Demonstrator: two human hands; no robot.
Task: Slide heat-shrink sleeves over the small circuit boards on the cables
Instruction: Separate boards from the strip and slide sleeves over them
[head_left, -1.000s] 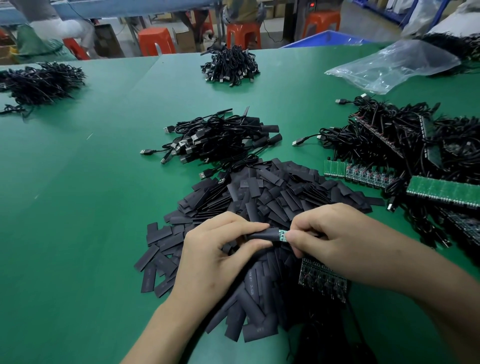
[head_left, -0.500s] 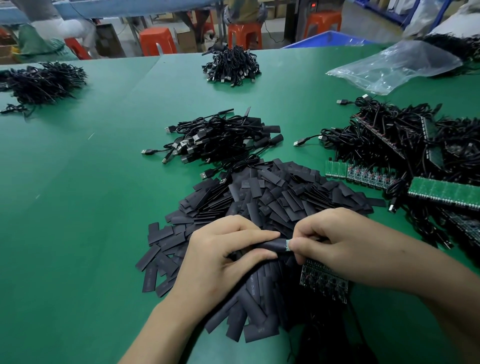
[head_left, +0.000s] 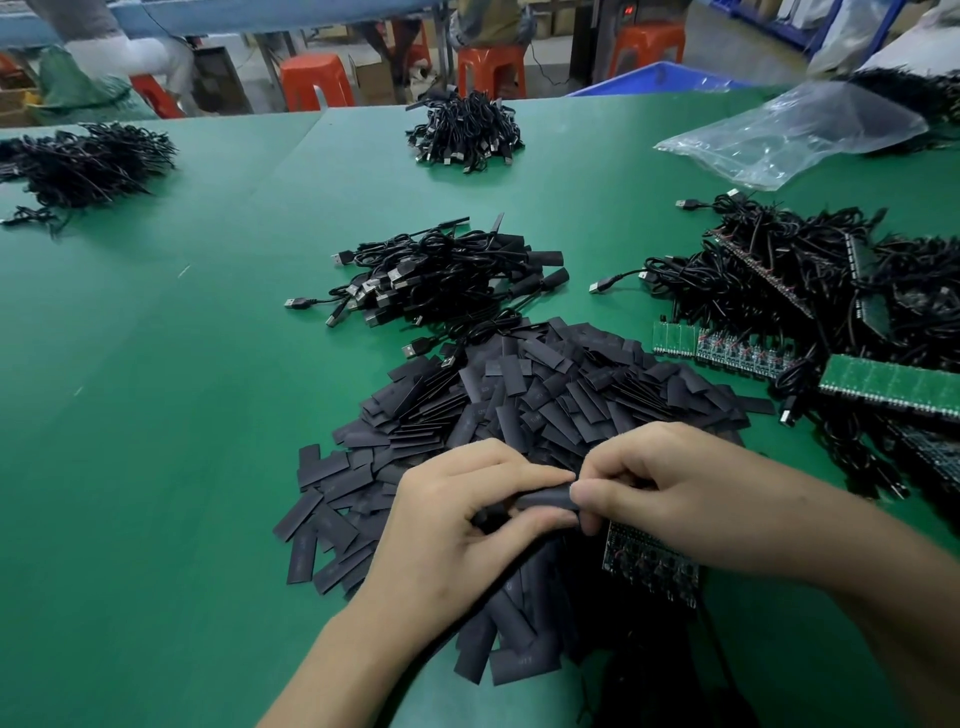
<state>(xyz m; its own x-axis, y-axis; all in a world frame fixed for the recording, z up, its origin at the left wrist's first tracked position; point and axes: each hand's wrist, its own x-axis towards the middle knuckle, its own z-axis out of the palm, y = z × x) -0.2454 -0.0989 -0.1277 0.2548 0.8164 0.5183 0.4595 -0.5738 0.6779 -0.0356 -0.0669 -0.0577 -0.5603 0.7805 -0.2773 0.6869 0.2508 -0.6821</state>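
My left hand (head_left: 457, 525) pinches a black heat-shrink sleeve (head_left: 540, 501) between thumb and forefinger. My right hand (head_left: 670, 488) meets it from the right, its fingertips pinched at the sleeve's right end. The small green circuit board is hidden inside the sleeve and under my fingers. Both hands hover over a big heap of flat black sleeves (head_left: 545, 400). A dark strip of joined boards (head_left: 649, 564) lies under my right wrist.
A pile of sleeved USB cables (head_left: 441, 275) lies behind the heap. Tangled cables with green board strips (head_left: 883, 384) fill the right side. More cable bundles (head_left: 467, 130) sit far back and at the far left (head_left: 83, 161). A clear plastic bag (head_left: 800, 130) lies at the back right.
The green board tip that showed between my hands has gone into the sleeve. My two hands have closed together until their fingertips touch.
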